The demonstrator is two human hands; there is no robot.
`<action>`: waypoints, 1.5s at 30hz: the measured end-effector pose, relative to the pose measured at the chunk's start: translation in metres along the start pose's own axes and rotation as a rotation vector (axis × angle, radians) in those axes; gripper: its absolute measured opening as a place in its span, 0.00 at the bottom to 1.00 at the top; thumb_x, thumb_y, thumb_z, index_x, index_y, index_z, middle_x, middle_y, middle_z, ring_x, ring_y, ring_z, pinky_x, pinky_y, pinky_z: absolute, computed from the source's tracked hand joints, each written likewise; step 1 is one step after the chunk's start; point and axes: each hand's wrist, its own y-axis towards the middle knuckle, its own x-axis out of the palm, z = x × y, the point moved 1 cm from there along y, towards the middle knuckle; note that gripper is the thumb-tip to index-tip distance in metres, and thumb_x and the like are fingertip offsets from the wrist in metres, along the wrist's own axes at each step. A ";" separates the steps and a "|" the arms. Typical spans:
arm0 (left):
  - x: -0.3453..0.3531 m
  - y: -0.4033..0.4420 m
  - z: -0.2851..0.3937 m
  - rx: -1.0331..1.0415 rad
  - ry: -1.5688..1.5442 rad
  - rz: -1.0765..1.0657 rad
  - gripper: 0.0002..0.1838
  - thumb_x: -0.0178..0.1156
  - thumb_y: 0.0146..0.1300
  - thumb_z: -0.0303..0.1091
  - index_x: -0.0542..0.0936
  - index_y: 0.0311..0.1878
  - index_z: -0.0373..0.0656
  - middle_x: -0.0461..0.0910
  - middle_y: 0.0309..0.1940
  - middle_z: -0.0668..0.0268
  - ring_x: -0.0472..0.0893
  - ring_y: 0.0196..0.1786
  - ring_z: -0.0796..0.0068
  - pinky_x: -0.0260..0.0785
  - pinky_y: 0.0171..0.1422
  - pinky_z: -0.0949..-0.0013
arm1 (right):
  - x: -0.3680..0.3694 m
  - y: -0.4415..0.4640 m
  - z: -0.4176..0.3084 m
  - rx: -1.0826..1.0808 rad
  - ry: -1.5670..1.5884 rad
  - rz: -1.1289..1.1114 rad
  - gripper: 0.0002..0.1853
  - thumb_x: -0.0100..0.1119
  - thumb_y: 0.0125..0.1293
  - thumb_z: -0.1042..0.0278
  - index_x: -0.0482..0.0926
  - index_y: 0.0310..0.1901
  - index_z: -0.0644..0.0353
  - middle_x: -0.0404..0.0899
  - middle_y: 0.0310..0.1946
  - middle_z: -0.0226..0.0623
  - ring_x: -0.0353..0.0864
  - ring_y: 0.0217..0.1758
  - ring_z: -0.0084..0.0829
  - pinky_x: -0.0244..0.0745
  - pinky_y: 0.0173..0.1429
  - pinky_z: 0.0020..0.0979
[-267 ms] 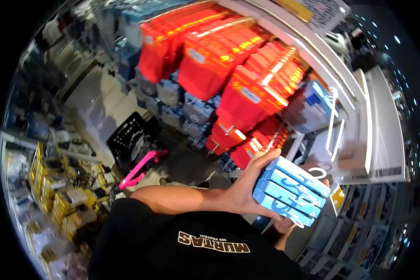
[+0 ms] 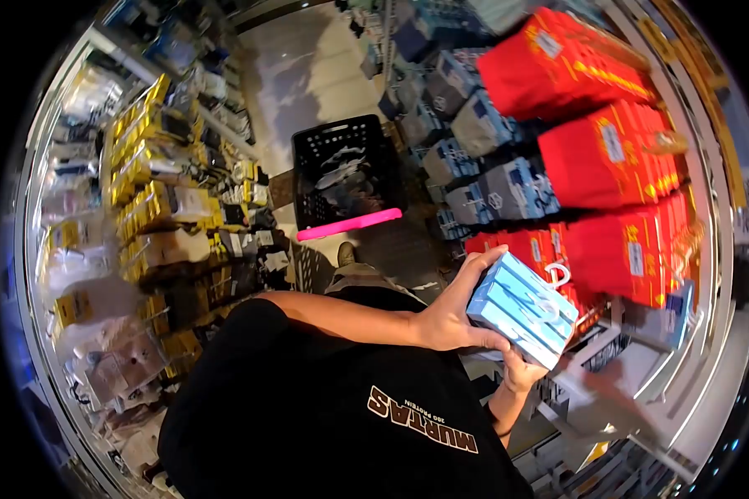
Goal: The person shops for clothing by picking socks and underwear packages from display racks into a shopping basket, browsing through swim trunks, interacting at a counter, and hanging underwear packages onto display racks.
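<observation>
A stack of several slim blue-and-white boxes [image 2: 523,309] is held in front of my chest, to the right, with white plastic hooks sticking out of them. My left hand [image 2: 460,314] grips the stack from its left side, its thumb along the lower edge and its fingers along the upper edge. From below and to the right, my right hand [image 2: 524,370] also holds the boxes; most of its fingers are hidden behind the stack. The print on the boxes is too blurred to read.
A black shopping basket [image 2: 308,179] with a pink handle [image 2: 349,224] and dark and grey items inside stands ahead. Red packs [image 2: 587,166] hang on the right, near my hands, beside grey-blue packs [image 2: 508,191]. Yellow-carded packs [image 2: 171,208] line the left rack.
My view has turned right and down, so the basket sits nearer the middle and the red packs farther right. Both hands keep hold of the boxes, which now show at a steeper tilt.
</observation>
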 end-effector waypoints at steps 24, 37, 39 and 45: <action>-0.261 -0.097 -0.084 -0.748 1.002 0.127 0.17 0.73 0.47 0.37 0.81 0.40 0.46 0.76 0.37 0.64 0.76 0.46 0.60 0.65 0.59 0.57 | 0.388 0.257 0.530 0.217 -0.650 -1.192 0.52 0.81 0.48 0.53 0.63 0.72 0.60 0.74 0.64 0.52 0.75 0.68 0.48 0.70 0.69 0.40; -0.271 -0.084 -0.110 -0.949 0.789 0.175 0.10 0.72 0.51 0.39 0.79 0.26 0.51 0.71 0.25 0.72 0.76 0.31 0.70 0.70 0.58 0.62 | 0.439 0.209 0.791 0.378 -1.032 -1.658 0.54 0.82 0.47 0.60 0.60 0.75 0.46 0.66 0.71 0.47 0.70 0.71 0.51 0.69 0.71 0.46; -0.271 -0.086 -0.108 -0.965 0.807 0.208 0.11 0.72 0.55 0.39 0.78 0.25 0.51 0.70 0.23 0.72 0.75 0.30 0.70 0.71 0.58 0.63 | 0.443 0.195 0.799 0.278 -1.070 -1.661 0.55 0.83 0.46 0.58 0.60 0.76 0.45 0.65 0.72 0.47 0.67 0.73 0.51 0.66 0.73 0.47; -0.276 -0.084 -0.108 -0.963 0.785 0.226 0.11 0.72 0.52 0.40 0.79 0.27 0.50 0.70 0.24 0.71 0.75 0.30 0.69 0.71 0.60 0.61 | 0.450 0.181 0.788 0.065 -1.141 -1.293 0.51 0.82 0.46 0.54 0.65 0.74 0.46 0.64 0.71 0.48 0.60 0.76 0.53 0.58 0.77 0.50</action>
